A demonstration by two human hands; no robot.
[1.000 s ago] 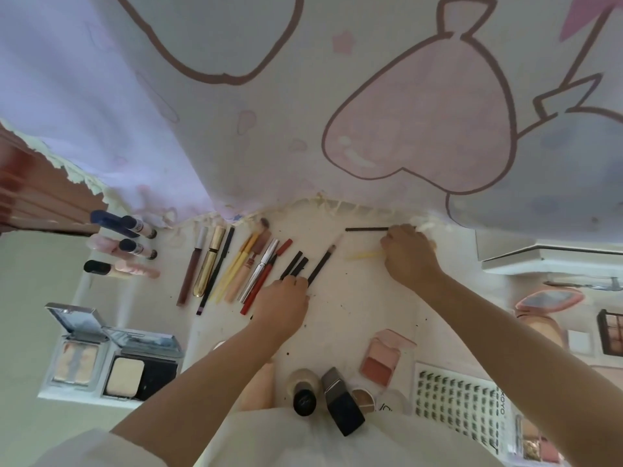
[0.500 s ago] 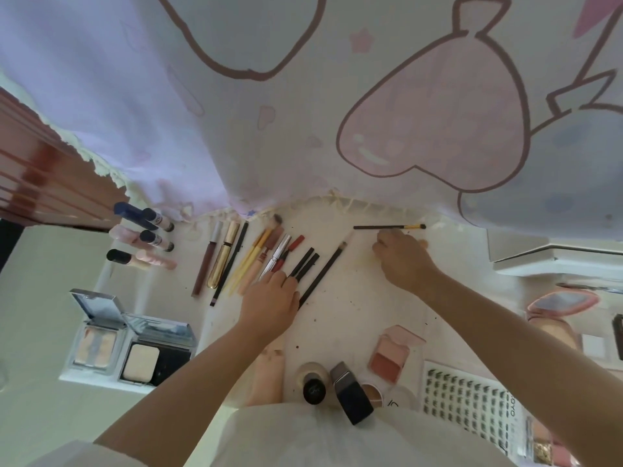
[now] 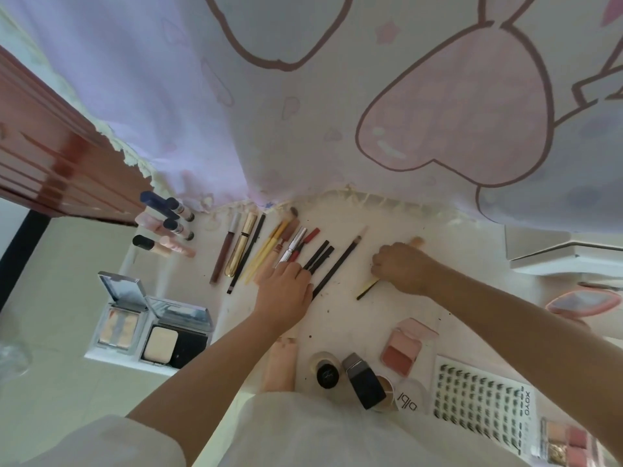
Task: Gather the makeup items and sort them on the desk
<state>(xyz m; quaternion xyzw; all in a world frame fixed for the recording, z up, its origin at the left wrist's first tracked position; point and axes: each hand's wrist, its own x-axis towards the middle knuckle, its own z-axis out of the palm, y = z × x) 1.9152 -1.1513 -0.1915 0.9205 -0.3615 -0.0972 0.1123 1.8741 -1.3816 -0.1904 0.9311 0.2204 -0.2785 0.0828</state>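
Observation:
A row of pencils, pens and lip sticks (image 3: 269,251) lies side by side on the white desk (image 3: 340,318). My left hand (image 3: 286,291) rests palm down on the near ends of the black pencils (image 3: 320,257), one finger stretched out, gripping nothing that I can see. My right hand (image 3: 401,267) is just right of the long black pencil (image 3: 340,264). It pinches a thin black-and-yellow brush (image 3: 367,288), whose near end slants down-left from under the fingers onto the desk.
Several concealer tubes (image 3: 165,227) lie at the far left, two open compacts (image 3: 151,326) below them. Near me are a peach tube (image 3: 279,365), two bottles (image 3: 365,382), a blush (image 3: 403,352), a lash tray (image 3: 482,399) and a palette (image 3: 563,443). A printed cloth (image 3: 337,112) hangs behind.
My right hand took the thin brush from beside the cloth's fringe and drew it nearer, toward the row; it now slants instead of lying crosswise. My left hand stayed on the pencils.

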